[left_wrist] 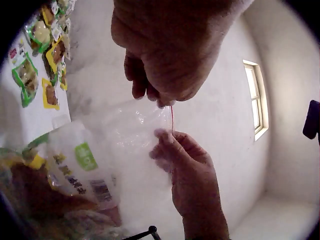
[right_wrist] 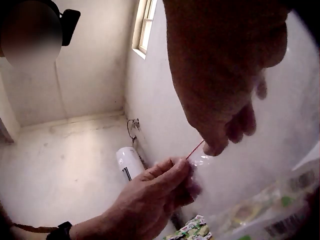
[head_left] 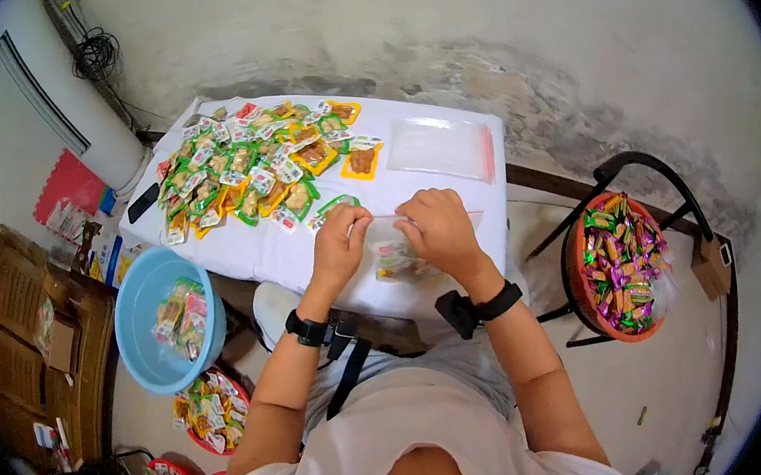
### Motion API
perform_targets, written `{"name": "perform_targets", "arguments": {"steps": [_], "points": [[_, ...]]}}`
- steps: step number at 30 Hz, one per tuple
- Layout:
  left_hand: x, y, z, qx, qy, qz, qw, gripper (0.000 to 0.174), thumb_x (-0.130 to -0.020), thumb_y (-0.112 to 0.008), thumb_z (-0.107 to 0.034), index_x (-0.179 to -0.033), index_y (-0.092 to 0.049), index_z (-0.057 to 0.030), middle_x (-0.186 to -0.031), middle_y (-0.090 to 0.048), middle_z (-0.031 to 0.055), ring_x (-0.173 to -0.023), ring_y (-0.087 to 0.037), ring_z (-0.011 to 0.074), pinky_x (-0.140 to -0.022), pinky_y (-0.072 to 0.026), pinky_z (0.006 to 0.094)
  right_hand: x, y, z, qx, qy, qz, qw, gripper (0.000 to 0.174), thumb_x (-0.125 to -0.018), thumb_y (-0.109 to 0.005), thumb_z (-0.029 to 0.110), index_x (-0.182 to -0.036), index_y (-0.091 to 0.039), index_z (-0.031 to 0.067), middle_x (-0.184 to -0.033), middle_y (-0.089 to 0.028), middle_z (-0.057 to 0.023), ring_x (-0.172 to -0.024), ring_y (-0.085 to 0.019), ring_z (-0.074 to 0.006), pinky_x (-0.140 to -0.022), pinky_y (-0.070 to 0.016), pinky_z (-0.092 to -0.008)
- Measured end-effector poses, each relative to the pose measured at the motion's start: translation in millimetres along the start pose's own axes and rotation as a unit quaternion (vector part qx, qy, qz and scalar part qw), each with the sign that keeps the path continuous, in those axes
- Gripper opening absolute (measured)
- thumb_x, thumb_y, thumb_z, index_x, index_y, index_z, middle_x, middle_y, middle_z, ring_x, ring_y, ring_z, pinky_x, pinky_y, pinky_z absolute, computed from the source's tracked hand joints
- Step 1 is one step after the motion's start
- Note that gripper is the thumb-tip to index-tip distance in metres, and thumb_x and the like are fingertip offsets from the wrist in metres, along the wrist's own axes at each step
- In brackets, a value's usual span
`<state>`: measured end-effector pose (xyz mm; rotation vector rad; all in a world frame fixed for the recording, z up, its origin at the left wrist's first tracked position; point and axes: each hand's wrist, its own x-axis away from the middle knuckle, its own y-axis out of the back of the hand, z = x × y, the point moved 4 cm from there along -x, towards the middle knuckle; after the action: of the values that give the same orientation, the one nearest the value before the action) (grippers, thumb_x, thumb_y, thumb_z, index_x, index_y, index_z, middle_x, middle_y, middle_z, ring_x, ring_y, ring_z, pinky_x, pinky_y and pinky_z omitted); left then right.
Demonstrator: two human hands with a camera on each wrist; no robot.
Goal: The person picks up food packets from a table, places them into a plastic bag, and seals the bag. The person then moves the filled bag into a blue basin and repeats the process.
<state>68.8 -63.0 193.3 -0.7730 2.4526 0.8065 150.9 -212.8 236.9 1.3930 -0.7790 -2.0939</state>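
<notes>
A clear zip-top bag [head_left: 398, 256] hangs between both hands at the near edge of the white-covered table, with its red zip line at the top. My left hand [head_left: 340, 240] pinches one end of that top edge between thumb and fingers. The other end is pinched by my right hand [head_left: 443, 231], a short way off. Inside the bag's lower part are several snack packets, one with a green-and-white label [left_wrist: 86, 157] in the left wrist view. In the right wrist view the red line [right_wrist: 195, 149] runs between the two hands' fingertips.
A heap of snack packets [head_left: 243, 164] covers the table's left side, with a black phone [head_left: 143, 202] beside it. Flat clear bags [head_left: 436, 151] lie at the right. A blue basin [head_left: 131, 310] holds filled bags; an orange-red basin [head_left: 577, 258] of wrapped sweets sits on a black chair.
</notes>
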Motion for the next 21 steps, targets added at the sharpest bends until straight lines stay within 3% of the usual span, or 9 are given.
{"name": "perform_targets", "arguments": {"steps": [4, 7, 13, 17, 19, 21], "points": [[-5.1, 9.4, -14.6, -0.038, -0.076, 0.015, 0.996, 0.01, -0.081, -0.064, -0.011, -0.088, -0.062, -0.004, -0.082, -0.059, 0.0118, -0.081, -0.056, 0.0296, -0.075, -0.0442, 0.0361, -3.5, -9.4, -6.9, -0.032, -0.004, 0.018, 0.999, 0.006, -0.076, -0.065, 0.015, -0.075, -0.062, 0.0098, -0.074, -0.056, -0.0054, -0.074, -0.054, -0.0261, -0.07, -0.0375, -0.0392], [-16.1, 6.1, -31.1, -0.072, -0.122, 0.034, 0.989, 0.017, -0.076, -0.069, -0.009, -0.093, -0.065, -0.0052, -0.086, -0.062, 0.0106, -0.081, -0.058, 0.0269, -0.077, -0.0442, 0.0361, -3.1, -11.8, -8.8, -0.038, 0.009, 0.024, 0.999, 0.006, -0.076, -0.065, 0.015, -0.074, -0.062, 0.0106, -0.074, -0.057, -0.0059, -0.073, -0.055, -0.0263, -0.068, -0.038, -0.0397], [-18.1, -5.3, -23.0, -0.102, -0.09, 0.076, 0.988, 0.004, -0.076, -0.069, -0.015, -0.078, -0.068, -0.0122, -0.071, -0.06, 0.0049, -0.075, -0.057, 0.0254, -0.073, -0.0418, 0.0362, -1.4, -7.5, -16.5, -0.046, -0.009, 0.043, 0.998, 0.006, -0.077, -0.065, 0.016, -0.072, -0.064, 0.0115, -0.073, -0.059, -0.0055, -0.074, -0.057, -0.0261, -0.068, -0.0398, -0.0392], [-13.5, 0.8, -16.7, -0.1, -0.089, 0.062, 0.989, 0.004, -0.076, -0.069, -0.015, -0.076, -0.068, -0.011, -0.07, -0.06, 0.0055, -0.072, -0.057, 0.0259, -0.073, -0.0418, 0.0365, 5.2, 7.2, -29.3, -0.035, -0.037, 0.072, 0.996, 0.007, -0.077, -0.065, 0.017, -0.073, -0.065, 0.0113, -0.073, -0.06, -0.0055, -0.075, -0.058, -0.0257, -0.069, -0.0404, -0.0382], [-13.3, 3.6, -9.2, -0.102, -0.049, 0.108, 0.988, 0.009, -0.075, -0.07, -0.015, -0.081, -0.069, -0.0085, -0.077, -0.063, 0.0081, -0.079, -0.058, 0.0269, -0.072, -0.0427, 0.0359, 10.0, 12.7, -36.9, -0.047, -0.06, 0.073, 0.994, 0.007, -0.077, -0.065, 0.017, -0.073, -0.065, 0.0106, -0.074, -0.061, -0.0058, -0.074, -0.058, -0.0257, -0.069, -0.0406, -0.0382], [-15.7, 4.2, -17.2, -0.119, -0.082, 0.097, 0.985, 0.009, -0.075, -0.07, -0.015, -0.08, -0.069, -0.0085, -0.076, -0.063, 0.0079, -0.078, -0.059, 0.0268, -0.072, -0.0428, 0.036, 11.3, 14.2, -36.2, -0.046, -0.052, 0.06, 0.996, 0.007, -0.077, -0.066, 0.016, -0.074, -0.065, 0.0104, -0.074, -0.06, -0.0057, -0.074, -0.057, -0.0258, -0.068, -0.0406, -0.0383]]}}
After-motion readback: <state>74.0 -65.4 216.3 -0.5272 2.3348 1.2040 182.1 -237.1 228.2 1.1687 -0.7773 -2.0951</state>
